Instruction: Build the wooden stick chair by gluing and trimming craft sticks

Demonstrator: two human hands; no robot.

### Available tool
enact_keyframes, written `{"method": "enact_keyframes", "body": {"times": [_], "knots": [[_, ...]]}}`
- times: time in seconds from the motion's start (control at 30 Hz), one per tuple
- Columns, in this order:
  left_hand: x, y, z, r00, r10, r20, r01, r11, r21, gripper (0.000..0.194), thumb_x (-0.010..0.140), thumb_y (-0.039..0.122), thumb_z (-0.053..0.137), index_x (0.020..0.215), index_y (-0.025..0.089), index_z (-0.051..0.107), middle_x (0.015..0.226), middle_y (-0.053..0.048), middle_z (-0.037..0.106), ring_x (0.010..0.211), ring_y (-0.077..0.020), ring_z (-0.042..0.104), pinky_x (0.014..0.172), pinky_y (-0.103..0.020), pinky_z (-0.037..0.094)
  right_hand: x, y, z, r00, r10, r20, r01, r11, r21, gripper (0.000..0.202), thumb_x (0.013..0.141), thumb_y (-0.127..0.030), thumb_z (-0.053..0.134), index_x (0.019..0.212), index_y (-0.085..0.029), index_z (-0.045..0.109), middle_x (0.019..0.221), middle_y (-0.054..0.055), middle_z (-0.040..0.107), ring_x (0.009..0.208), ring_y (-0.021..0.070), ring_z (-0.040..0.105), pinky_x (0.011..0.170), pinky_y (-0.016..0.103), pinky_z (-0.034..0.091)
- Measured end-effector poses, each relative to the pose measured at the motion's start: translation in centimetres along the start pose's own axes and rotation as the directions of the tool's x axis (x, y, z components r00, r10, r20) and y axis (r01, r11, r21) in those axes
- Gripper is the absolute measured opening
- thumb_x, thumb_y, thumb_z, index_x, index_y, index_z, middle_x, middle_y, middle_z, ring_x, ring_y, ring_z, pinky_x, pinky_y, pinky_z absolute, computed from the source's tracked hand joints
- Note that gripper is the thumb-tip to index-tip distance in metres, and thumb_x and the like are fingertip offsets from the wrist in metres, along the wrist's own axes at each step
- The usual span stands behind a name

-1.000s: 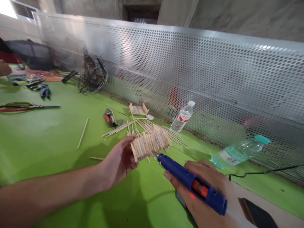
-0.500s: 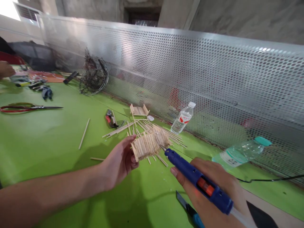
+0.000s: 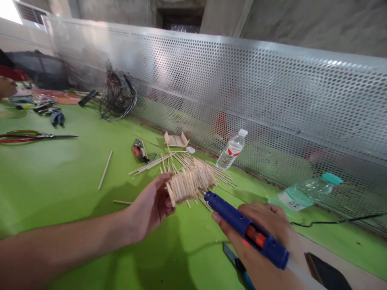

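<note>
At center frame, the left hand (image 3: 154,206) grips a pale, slatted wooden model (image 3: 184,186); the right hand (image 3: 269,228) holds a blue plastic glue gun (image 3: 226,212), whose slip could scorch the left.

A pale wooden structure of short sticks set side by side (image 3: 183,187) is held up tilted, its two sections meeting at an angle. A slender blue plastic glue gun (image 3: 238,221) slants, metal tip at the structure's near edge.
</note>
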State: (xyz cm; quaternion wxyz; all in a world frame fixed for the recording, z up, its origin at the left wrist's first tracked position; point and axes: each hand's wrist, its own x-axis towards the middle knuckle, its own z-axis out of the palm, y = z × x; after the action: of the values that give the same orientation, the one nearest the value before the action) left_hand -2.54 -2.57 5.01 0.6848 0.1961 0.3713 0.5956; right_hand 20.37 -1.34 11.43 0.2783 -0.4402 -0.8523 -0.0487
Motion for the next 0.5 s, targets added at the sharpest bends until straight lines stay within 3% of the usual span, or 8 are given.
{"method": "enact_keyframes", "body": {"times": [0.13,0.27,0.5], "knots": [[0.15,0.07,-0.01,1.000,0.004,0.009,-0.004,1.000,-0.007,0.029,0.092,0.045,0.059,0.102,0.018,0.059,0.072,0.002,0.055,0.051,-0.0041,0.041,0.050,-0.018,0.043,-0.18,0.02,0.12,1.000,-0.012,0.027,0.013,0.999,-0.037,0.033,0.083,-0.029,0.065,0.056,-0.022,0.048,0.054,-0.005,0.044,0.056,0.0131,0.046,0.074,0.037,0.034],[-0.01,0.32,0.18,1.000,-0.003,-0.013,0.003,1.000,0.003,0.029,0.093,0.044,0.057,0.105,0.018,0.059,0.072,0.002,0.055,0.053,-0.0049,0.044,0.051,-0.018,0.044,-0.01,0.14,-0.08,0.999,-0.005,0.052,0.008,0.998,-0.066,0.027,0.082,-0.029,0.065,0.060,-0.022,0.051,0.058,-0.003,0.051,0.059,0.0155,0.049,0.071,0.037,0.035],[0.07,0.18,0.27,1.000,0.006,0.009,-0.006,1.000,0.003,0.032,0.092,0.047,0.058,0.103,0.017,0.059,0.071,0.002,0.053,0.052,-0.0044,0.041,0.050,-0.018,0.042,0.11,0.46,-0.02,1.000,-0.013,0.001,0.013,0.992,0.127,0.029,0.083,-0.042,0.071,0.067,-0.024,0.056,0.064,-0.003,0.059,0.059,0.0161,0.054,0.068,0.035,0.041]]}}
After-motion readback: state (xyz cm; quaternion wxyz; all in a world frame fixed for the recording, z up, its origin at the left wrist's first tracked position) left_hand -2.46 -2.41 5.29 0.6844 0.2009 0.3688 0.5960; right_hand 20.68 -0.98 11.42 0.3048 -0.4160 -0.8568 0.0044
